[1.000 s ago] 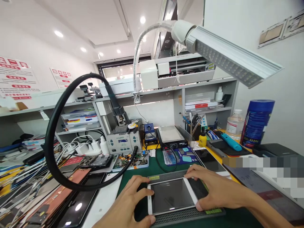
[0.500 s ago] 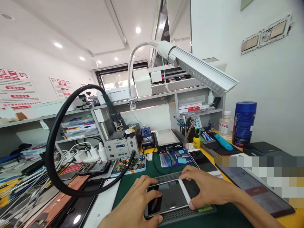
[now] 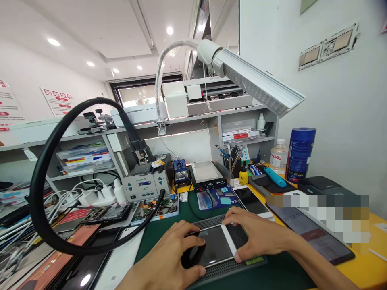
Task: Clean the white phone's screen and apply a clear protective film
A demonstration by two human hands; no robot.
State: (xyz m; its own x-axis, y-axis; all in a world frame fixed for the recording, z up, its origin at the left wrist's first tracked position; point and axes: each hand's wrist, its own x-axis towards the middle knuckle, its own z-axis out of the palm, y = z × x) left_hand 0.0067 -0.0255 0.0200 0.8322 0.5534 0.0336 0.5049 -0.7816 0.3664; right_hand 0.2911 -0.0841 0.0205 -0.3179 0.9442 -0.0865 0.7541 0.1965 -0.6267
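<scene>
A white-framed smartphone [image 3: 211,245] with a dark screen lies face up on a black perforated pad [image 3: 223,273], on a green mat. My left hand [image 3: 171,255] grips its left end, with fingers along the far edge, the thumb at the near edge and a bent finger over the glass. At the white right end, my right hand [image 3: 256,233] holds the phone between thumb and fingers, one at each long edge. Just beyond my right hand rests another white phone [image 3: 250,201], its screen dark.
A thick black hose [image 3: 38,193] loops at the left, beside a hot-air station [image 3: 146,185]. A parts tray [image 3: 155,209], a heating plate [image 3: 208,173] and a yellow bottle [image 3: 243,176] stand behind the mat. A large phone [image 3: 311,233] lies right. A lamp [image 3: 256,80] hangs overhead.
The whole view has shifted, so the bench things sit further left in the picture. Both hands keep their grip on the phone, and it stays on the pad.
</scene>
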